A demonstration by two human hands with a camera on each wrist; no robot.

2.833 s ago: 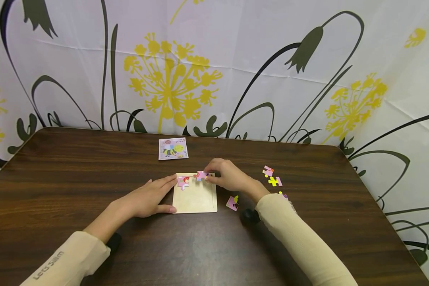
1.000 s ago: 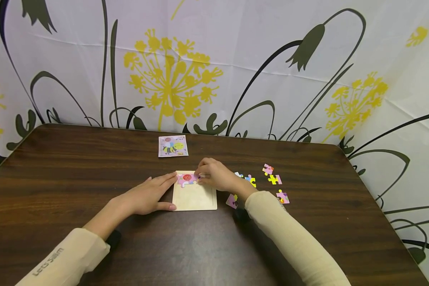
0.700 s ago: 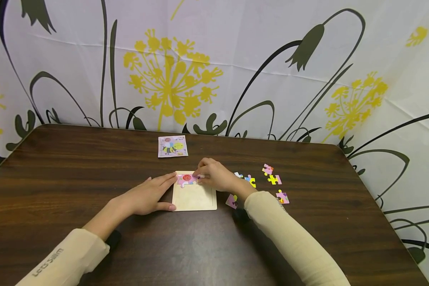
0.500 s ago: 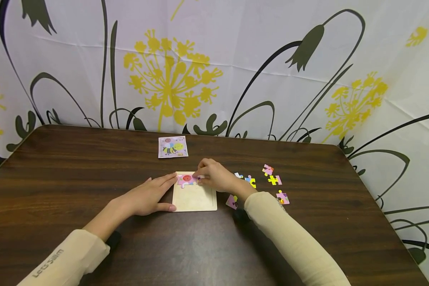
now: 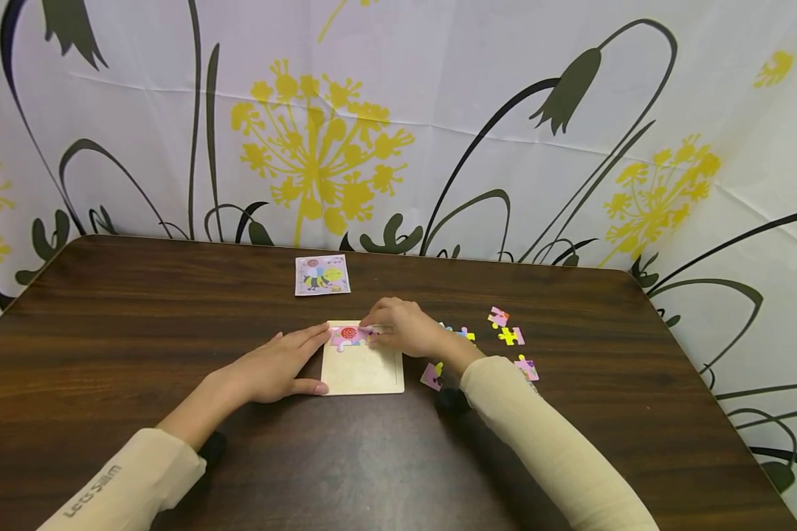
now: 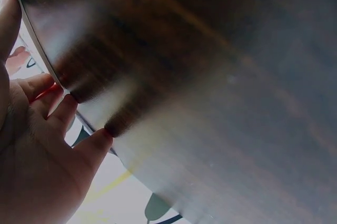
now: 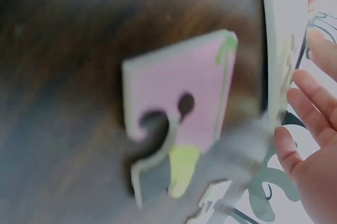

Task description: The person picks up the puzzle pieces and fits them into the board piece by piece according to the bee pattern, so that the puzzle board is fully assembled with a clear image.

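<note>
A pale wooden puzzle board (image 5: 361, 372) lies on the table. Pink jigsaw pieces (image 5: 348, 334) with a red dotted circle sit along its top left. My left hand (image 5: 268, 369) rests at the board's left edge, fingers extended and thumb at the lower corner; its fingers (image 6: 63, 110) also show at an edge in the left wrist view. My right hand (image 5: 408, 328) pinches a pink jigsaw piece at the right end of that row, its fingers partly covering the piece. In the right wrist view, a loose pink piece (image 7: 202, 84) lies near the right hand (image 7: 318, 134).
A bee picture card (image 5: 322, 275) lies behind the board. Several loose jigsaw pieces lie right of it, including a pink one (image 5: 432, 376), a yellow one (image 5: 510, 336) and one at the far right (image 5: 526, 367). A flowered cloth (image 5: 471, 133) hangs behind the table.
Since the oldest frame, my right hand has brought its piece left and down against the pink piece at the board's corner. Over the last second the hands have barely moved.
</note>
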